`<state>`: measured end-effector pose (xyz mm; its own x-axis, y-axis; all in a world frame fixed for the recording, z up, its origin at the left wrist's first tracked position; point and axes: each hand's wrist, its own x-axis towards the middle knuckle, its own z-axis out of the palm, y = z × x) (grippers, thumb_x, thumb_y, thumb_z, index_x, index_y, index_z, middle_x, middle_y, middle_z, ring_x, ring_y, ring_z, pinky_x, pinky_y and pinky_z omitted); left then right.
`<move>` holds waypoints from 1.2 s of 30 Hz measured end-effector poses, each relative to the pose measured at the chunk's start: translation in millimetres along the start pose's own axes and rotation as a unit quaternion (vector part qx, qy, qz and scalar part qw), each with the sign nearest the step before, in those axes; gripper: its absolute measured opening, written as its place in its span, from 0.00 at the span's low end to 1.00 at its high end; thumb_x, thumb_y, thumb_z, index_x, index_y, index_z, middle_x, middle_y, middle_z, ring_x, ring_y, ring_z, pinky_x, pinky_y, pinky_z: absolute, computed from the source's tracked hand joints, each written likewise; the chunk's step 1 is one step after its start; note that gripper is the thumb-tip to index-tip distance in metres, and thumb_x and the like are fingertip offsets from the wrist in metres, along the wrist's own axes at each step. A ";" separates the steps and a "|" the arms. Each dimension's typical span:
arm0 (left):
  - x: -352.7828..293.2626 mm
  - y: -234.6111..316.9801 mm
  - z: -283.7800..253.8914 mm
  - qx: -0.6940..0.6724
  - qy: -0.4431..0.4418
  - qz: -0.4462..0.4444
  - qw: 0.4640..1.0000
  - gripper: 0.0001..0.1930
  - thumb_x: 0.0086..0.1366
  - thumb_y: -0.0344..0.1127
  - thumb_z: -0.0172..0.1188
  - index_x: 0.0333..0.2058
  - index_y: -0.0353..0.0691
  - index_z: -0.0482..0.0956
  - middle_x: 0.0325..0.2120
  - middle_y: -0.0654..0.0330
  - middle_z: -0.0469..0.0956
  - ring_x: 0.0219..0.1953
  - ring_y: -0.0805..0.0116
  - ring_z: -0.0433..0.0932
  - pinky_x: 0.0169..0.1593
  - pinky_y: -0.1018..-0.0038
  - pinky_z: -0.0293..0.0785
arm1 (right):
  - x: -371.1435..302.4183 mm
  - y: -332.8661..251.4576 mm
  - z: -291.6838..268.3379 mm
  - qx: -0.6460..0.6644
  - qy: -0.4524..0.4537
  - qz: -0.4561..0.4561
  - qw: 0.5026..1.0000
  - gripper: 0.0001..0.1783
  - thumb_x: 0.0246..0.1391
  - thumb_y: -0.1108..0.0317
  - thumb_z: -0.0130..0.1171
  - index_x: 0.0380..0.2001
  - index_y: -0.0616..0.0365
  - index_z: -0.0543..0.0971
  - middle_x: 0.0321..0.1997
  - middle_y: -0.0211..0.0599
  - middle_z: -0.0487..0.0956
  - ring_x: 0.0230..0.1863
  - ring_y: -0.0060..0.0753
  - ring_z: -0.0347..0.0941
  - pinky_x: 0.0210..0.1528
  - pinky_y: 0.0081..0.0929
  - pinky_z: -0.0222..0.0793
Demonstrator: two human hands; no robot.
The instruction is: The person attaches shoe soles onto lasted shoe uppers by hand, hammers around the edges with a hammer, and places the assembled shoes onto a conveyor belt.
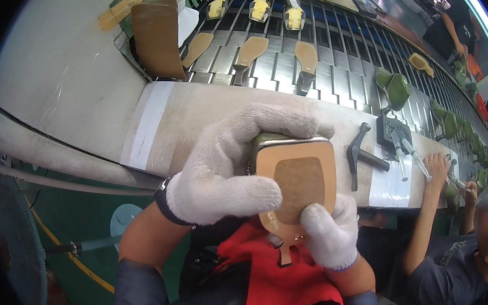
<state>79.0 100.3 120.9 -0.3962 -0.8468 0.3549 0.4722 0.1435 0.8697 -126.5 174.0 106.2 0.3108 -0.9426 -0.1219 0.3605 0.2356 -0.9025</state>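
Observation:
Both my hands wear white knitted gloves. My left hand (225,162) curls over the top and left side of a green shoe (297,174), its thumb lying on the tan sole that faces up. The sole has a darker, rounded patch in its middle and narrows toward my body. My right hand (333,233) grips the lower right edge, thumb pressed on the sole. Most of the green upper is hidden behind the sole. To the right of the shoe, apart from my hands, a hammer (357,156) lies on the bench.
Beyond the bench (201,114), a slatted conveyor (339,62) carries tan soles (253,51) and yellow-filled pieces (260,7). Green shoes (397,90) line its right part. Syringe-like tools (414,159) lie near a co-worker's hand (437,169). A cardboard sheet (158,40) stands at left.

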 end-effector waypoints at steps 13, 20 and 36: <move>10.6 -7.7 -21.1 0.068 -0.043 -0.003 0.997 0.45 0.80 0.74 0.49 0.66 0.30 0.77 0.67 0.29 0.76 0.69 0.37 0.80 0.72 0.46 0.78 | 9.3 2.5 -10.9 -0.027 -0.023 -0.015 0.999 0.23 0.77 0.59 0.61 0.54 0.74 0.86 0.43 0.52 0.92 0.39 0.33 0.90 0.36 0.27 0.86; 5.5 -3.1 -21.1 0.004 -0.023 -0.025 0.999 0.29 0.86 0.49 0.54 0.67 0.25 0.78 0.64 0.47 0.83 0.66 0.59 0.80 0.72 0.64 0.73 | 9.8 2.5 -8.6 -0.032 -0.021 -0.005 0.999 0.23 0.78 0.59 0.61 0.54 0.74 0.86 0.43 0.52 0.92 0.39 0.32 0.90 0.35 0.26 0.86; 41.6 -25.4 -28.4 -0.132 -0.025 -0.002 0.991 0.22 0.83 0.37 0.63 0.66 0.27 0.78 0.60 0.48 0.85 0.60 0.62 0.86 0.65 0.63 0.86 | 28.9 -10.4 -8.9 0.027 0.066 0.007 0.997 0.26 0.79 0.58 0.58 0.59 0.77 0.81 0.44 0.56 0.90 0.36 0.40 0.91 0.37 0.34 0.91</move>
<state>72.8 46.9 103.8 -0.4338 -0.8200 0.3734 0.6578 -0.0050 0.7532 -129.1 142.2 108.3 0.1992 -0.9614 -0.1900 0.4060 0.2574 -0.8769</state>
